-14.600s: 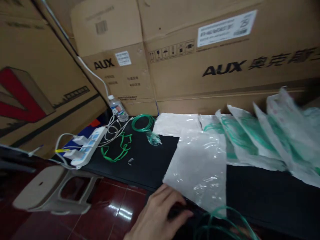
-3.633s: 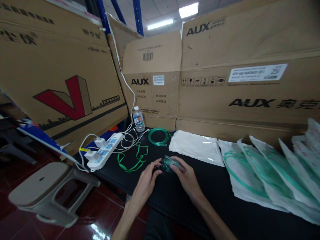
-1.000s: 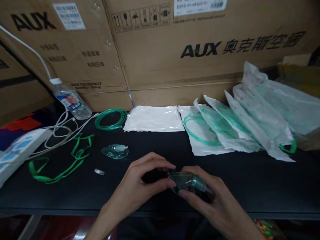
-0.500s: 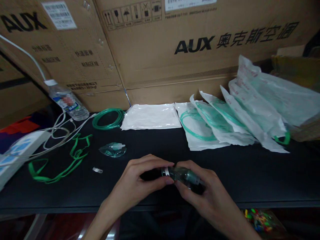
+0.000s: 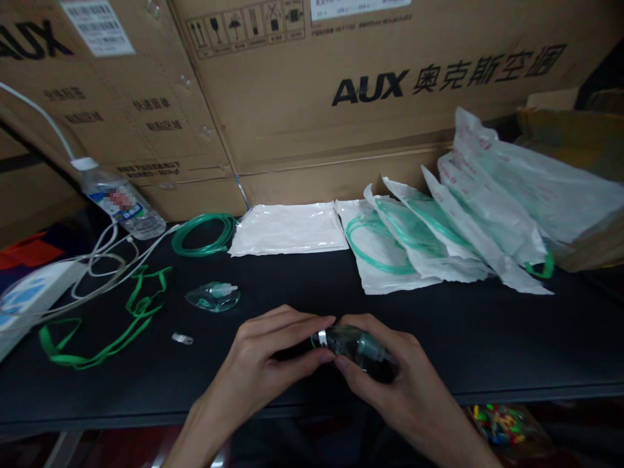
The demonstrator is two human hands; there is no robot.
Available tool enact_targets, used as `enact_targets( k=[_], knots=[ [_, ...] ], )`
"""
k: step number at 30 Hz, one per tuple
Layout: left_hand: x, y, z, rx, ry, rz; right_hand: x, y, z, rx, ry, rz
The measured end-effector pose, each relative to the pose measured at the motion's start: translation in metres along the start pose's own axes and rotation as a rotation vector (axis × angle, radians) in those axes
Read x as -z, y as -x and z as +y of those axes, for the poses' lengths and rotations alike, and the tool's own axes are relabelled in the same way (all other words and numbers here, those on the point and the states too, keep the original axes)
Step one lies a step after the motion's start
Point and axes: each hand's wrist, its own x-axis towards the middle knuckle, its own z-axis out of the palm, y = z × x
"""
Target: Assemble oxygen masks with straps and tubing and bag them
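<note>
A clear, green-tinted plastic oxygen mask (image 5: 353,344) is held between the left hand (image 5: 266,370) and the right hand (image 5: 390,383) just above the near edge of the black worktop (image 5: 487,331). The left grip is closed on the mask's left end, thumb and forefinger pinched at a small bright metal clip (image 5: 322,338); the right grip is wrapped around the mask's body from below and behind. Compared with half a second earlier, the grips are unchanged, and both hands and mask are seen slightly lower and to the right in the view, the mask tilted a little differently.

To the left of the grip and farther back, a second clear green mask (image 5: 213,296) lies on the worktop, with a small clear plastic piece (image 5: 182,338) near it and a loose green elastic strap (image 5: 104,322) beyond. Behind these a coil of green tubing (image 5: 202,234) and a clear plastic water bottle (image 5: 119,201) are seen. Straight behind the grip lies a flat white plastic bag (image 5: 287,227), and to the right of it a row of sealed bags holding green tubing (image 5: 429,240) is fanned out against the brown cardboard boxes (image 5: 341,97). None of these has been moved.
</note>
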Motion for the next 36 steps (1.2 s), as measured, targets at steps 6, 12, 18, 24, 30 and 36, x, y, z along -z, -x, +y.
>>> enact_targets(
  k=[6,12,18,24,30,36],
  knots=[
    [0.0,0.0,0.0,-0.036,-0.049,0.017,0.003,0.001,-0.002,0.039,-0.005,-0.039],
    [0.0,0.005,0.0,-0.071,-0.133,0.043,0.003,0.0,-0.003,0.059,-0.013,-0.046],
    [-0.001,0.007,0.002,0.115,-0.075,0.104,0.002,0.002,0.001,0.105,0.014,-0.016],
    [-0.006,0.004,0.003,0.602,0.274,0.113,-0.001,0.001,0.007,0.199,0.063,0.054],
    [-0.02,-0.008,0.007,0.763,0.521,0.16,-0.007,0.001,0.018,0.325,0.194,0.203],
    [-0.029,-0.01,0.01,0.801,0.567,0.205,-0.017,0.004,0.03,0.391,0.47,0.345]
  ],
)
